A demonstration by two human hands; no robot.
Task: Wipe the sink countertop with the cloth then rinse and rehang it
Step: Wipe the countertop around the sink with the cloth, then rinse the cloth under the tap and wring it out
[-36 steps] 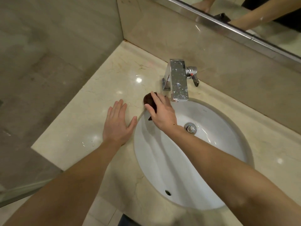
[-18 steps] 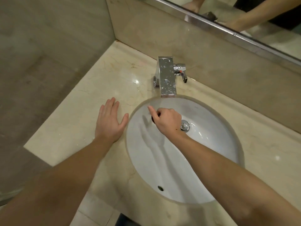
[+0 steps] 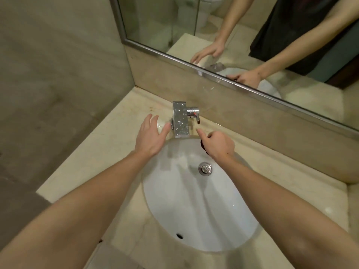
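Observation:
A dark brown cloth [image 3: 202,145] is bunched under my right hand [image 3: 218,143] at the sink's back rim, just right of the faucet spout; only a sliver of it shows. My right hand is shut on the cloth with the index finger pointing toward the faucet. My left hand [image 3: 151,135] is open, fingers spread, over the beige marble countertop [image 3: 81,164] at the left of the chrome faucet [image 3: 181,119], its thumb near the faucet base. The white oval sink [image 3: 200,206] lies below both hands.
The faucet lever [image 3: 195,113] sticks out to the right. A mirror [image 3: 252,41] with a metal frame runs along the back wall and reflects both arms. A tiled wall closes the left side. The drain plug [image 3: 205,168] sits in the basin's middle.
My right hand carried the cloth from left of the faucet, across the basin under the spout, to the rim right of it. My left hand moved from the counter up beside the faucet.

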